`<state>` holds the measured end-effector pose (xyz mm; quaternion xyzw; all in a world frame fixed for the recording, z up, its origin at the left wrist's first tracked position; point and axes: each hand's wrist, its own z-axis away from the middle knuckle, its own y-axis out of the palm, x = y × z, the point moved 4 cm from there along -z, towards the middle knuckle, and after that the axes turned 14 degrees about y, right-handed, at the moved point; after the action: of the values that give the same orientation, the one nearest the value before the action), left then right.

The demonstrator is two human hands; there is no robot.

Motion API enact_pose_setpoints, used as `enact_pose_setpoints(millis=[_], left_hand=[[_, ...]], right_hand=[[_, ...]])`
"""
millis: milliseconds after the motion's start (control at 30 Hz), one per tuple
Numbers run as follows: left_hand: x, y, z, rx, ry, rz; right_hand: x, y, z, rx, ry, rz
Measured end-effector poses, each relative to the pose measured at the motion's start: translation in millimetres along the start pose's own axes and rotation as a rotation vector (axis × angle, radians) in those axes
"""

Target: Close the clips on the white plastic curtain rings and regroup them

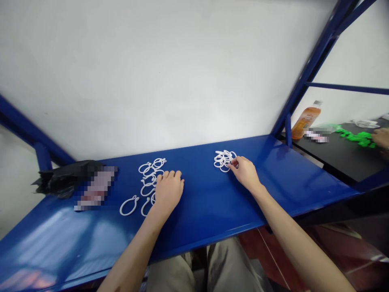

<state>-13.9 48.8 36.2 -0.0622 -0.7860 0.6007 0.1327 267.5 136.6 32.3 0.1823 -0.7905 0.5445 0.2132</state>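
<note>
Several white curtain rings point(148, 189), each a thin hoop with a small eyelet, lie loosely spread on the blue table point(200, 202) left of centre. My left hand point(170, 187) rests palm down at the right side of this group, its fingers slightly apart and covering part of some rings. A tighter pile of the same white rings point(223, 159) lies further right. At that pile's right edge, my right hand point(245, 172) pinches a ring between thumb and fingertips. One separate ring point(128, 207) lies nearest the table's front on the left.
A crumpled black plastic bag point(60, 178) and a blurred-out packet point(96, 188) lie at the left. Blue metal frame posts point(304, 81) rise at the sides. On a black table at right are a bottle point(306, 121), green pieces point(360, 138) and another person's hand point(381, 138).
</note>
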Motion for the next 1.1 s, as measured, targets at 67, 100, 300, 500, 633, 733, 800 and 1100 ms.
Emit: enact_pose_setpoints(millis=[67,100,300,500,633,733,800,1100], left_hand=[[-0.4,0.1,0.0,-0.001,0.003,0.004],[-0.4,0.1,0.0,0.000,0.004,0.004],[-0.5,2.0,-1.8,-0.029,0.054,0.028],[-11.6,-3.0,-6.8,-0.266,0.216,0.180],[-31.6,-7.9,-5.0,-0.442,0.460,0.265],[-42.1,-7.6,-3.4,-0.490,0.566,0.231],[-44.8,-6.8,-3.7,-0.489,0.585,0.215],[-41.2,-6.1,-7.5,-0.395,0.371,0.502]], right_hand=[[1.0,-1.3,0.6,-0.023,-0.013,-0.017],[1.6,-2.3,0.8,-0.037,-0.018,-0.026],[5.6,-11.2,1.6,-0.158,-0.048,-0.072],[33.3,-4.4,19.2,-0.019,-0.234,-0.245],[58.3,18.1,43.9,0.382,-0.270,-0.432],[68.0,30.6,56.7,0.581,-0.235,-0.564],[69.5,34.5,59.2,0.619,-0.211,-0.614],[66.3,37.3,55.5,0.575,-0.155,-0.769]])
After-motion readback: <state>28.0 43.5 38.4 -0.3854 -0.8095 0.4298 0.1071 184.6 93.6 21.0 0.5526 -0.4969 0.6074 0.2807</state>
